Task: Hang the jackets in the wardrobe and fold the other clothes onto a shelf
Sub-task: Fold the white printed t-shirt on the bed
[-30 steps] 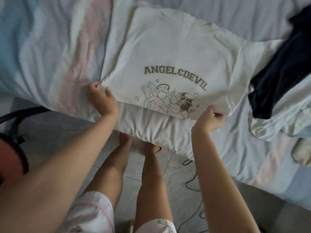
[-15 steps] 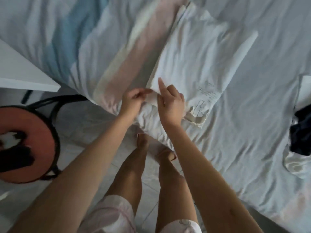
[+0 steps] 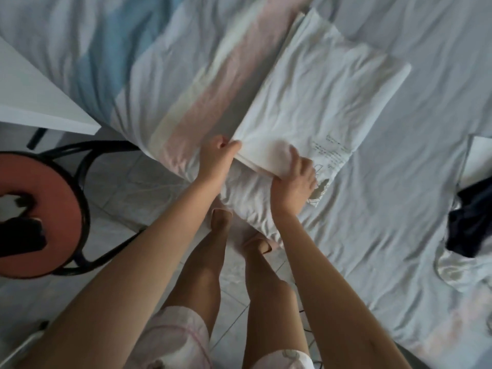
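Pale bed sheet [image 3: 372,209] with pastel stripes fills the frame. At the centre lies the folded white cotton T-shirt [image 3: 319,97]. The left hand [image 3: 219,155] pinches its near corner; the right hand [image 3: 295,179] curls its fingers [image 3: 300,162] round the near edge. A dark navy garment [image 3: 474,225] lies at the right edge.

The folded T-shirt [image 3: 319,97] reads white, a faint grey print ghosting through at one corner. The bed sheet [image 3: 399,209] is pale grey-white, banded in 3 soft tints: blue, cream and pink. The other garment [image 3: 471,225] is dark navy. The stool [image 3: 61,193] shows a red-orange seat and black frame, and the shorts [image 3: 181,339] are pale pink with thin pink lines.
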Action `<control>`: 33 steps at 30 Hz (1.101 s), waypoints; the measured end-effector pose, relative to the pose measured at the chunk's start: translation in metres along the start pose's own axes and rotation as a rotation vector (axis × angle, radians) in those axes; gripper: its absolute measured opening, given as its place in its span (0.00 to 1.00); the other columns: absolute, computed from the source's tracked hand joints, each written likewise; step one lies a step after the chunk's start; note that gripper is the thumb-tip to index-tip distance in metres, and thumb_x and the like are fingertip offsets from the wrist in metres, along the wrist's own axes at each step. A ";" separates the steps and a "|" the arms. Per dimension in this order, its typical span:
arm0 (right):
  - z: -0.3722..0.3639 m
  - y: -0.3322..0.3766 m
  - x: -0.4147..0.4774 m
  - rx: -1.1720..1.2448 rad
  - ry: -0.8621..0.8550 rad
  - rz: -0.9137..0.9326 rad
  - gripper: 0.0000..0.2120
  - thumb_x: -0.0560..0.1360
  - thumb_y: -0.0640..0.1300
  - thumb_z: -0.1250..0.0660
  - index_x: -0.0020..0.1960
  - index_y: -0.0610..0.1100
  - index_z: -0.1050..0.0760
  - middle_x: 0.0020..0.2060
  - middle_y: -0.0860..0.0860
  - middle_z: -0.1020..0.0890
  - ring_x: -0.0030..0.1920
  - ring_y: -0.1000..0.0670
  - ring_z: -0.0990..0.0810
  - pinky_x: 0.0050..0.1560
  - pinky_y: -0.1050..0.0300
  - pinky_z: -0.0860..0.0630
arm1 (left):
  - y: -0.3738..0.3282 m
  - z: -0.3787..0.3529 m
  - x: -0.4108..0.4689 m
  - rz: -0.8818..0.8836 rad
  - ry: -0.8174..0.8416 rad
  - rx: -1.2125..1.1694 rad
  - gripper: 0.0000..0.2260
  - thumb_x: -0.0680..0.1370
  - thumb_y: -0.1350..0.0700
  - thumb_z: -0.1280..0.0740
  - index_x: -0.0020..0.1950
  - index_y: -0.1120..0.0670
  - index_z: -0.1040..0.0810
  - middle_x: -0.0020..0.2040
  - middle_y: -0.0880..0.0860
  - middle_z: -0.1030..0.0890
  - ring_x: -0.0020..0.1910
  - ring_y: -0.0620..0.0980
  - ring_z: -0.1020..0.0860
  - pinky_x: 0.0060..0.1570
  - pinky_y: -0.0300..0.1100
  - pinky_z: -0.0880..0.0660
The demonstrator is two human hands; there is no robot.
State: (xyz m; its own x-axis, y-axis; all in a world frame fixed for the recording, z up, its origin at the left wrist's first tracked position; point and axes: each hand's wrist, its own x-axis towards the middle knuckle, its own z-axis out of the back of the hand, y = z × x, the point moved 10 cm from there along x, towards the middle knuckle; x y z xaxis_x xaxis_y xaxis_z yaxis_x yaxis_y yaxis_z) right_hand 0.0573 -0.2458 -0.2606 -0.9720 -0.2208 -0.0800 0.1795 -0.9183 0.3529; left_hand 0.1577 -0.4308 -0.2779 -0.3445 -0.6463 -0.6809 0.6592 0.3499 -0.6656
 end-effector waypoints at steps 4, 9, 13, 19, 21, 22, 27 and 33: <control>0.021 -0.103 -0.025 0.193 -0.039 -0.537 0.36 0.65 0.28 0.43 0.69 0.52 0.30 0.62 0.42 0.31 0.58 0.41 0.30 0.59 0.46 0.31 | 0.009 0.006 0.002 0.057 -0.022 -0.059 0.14 0.71 0.62 0.31 0.31 0.54 0.35 0.31 0.51 0.33 0.32 0.47 0.35 0.33 0.42 0.39; 0.032 -0.095 -0.020 0.413 0.158 -0.282 0.36 0.69 0.26 0.46 0.73 0.50 0.35 0.62 0.56 0.25 0.53 0.59 0.26 0.48 0.64 0.29 | 0.029 0.007 -0.011 0.138 -0.068 -0.176 0.11 0.71 0.63 0.32 0.33 0.55 0.33 0.33 0.52 0.31 0.32 0.47 0.34 0.32 0.40 0.37; 0.047 -0.093 -0.019 0.542 0.165 -0.259 0.29 0.67 0.33 0.46 0.63 0.48 0.24 0.54 0.57 0.20 0.50 0.70 0.25 0.50 0.70 0.27 | 0.028 0.015 -0.030 0.150 -0.126 -0.208 0.10 0.70 0.63 0.31 0.34 0.55 0.31 0.32 0.50 0.31 0.31 0.46 0.34 0.34 0.41 0.37; 0.118 -0.055 0.091 0.654 -0.038 -0.189 0.24 0.64 0.37 0.47 0.52 0.51 0.20 0.29 0.55 0.25 0.30 0.60 0.29 0.33 0.63 0.34 | -0.094 -0.022 -0.017 -0.021 0.032 -0.200 0.12 0.58 0.59 0.28 0.34 0.53 0.30 0.36 0.55 0.26 0.35 0.50 0.29 0.37 0.43 0.33; 0.142 -0.036 0.138 0.698 -0.116 -0.185 0.23 0.64 0.39 0.47 0.50 0.51 0.20 0.30 0.56 0.24 0.30 0.60 0.29 0.34 0.62 0.33 | -0.147 -0.040 -0.004 -0.076 0.103 -0.272 0.12 0.59 0.63 0.27 0.34 0.53 0.29 0.32 0.52 0.24 0.32 0.49 0.28 0.35 0.40 0.32; 0.165 -0.024 0.167 0.751 -0.196 -0.175 0.22 0.64 0.39 0.46 0.50 0.50 0.20 0.34 0.56 0.21 0.33 0.60 0.27 0.36 0.62 0.32 | -0.189 -0.050 0.003 -0.131 0.141 -0.308 0.12 0.63 0.65 0.27 0.34 0.53 0.28 0.29 0.50 0.24 0.31 0.48 0.27 0.34 0.39 0.31; 0.258 0.033 0.222 1.002 -0.470 0.045 0.22 0.67 0.31 0.47 0.55 0.44 0.23 0.45 0.55 0.21 0.45 0.66 0.24 0.49 0.69 0.29 | -0.336 -0.063 -0.008 -0.399 0.274 -0.540 0.11 0.73 0.64 0.29 0.35 0.52 0.27 0.27 0.46 0.23 0.28 0.42 0.29 0.29 0.33 0.33; 0.275 0.049 0.196 1.012 -0.624 0.182 0.23 0.63 0.27 0.48 0.50 0.44 0.26 0.43 0.60 0.22 0.47 0.63 0.24 0.50 0.65 0.29 | -0.374 -0.020 -0.013 -0.508 0.259 -0.744 0.08 0.76 0.64 0.33 0.39 0.55 0.27 0.37 0.52 0.23 0.36 0.44 0.25 0.35 0.34 0.27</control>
State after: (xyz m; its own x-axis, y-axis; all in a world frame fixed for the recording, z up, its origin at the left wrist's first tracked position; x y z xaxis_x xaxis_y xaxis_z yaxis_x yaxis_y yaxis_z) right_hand -0.1662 -0.2434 -0.0024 -0.9008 0.1333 0.4134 0.3933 -0.1538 0.9065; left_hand -0.0975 -0.5395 -0.0259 -0.6712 -0.7008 -0.2417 -0.1779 0.4688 -0.8652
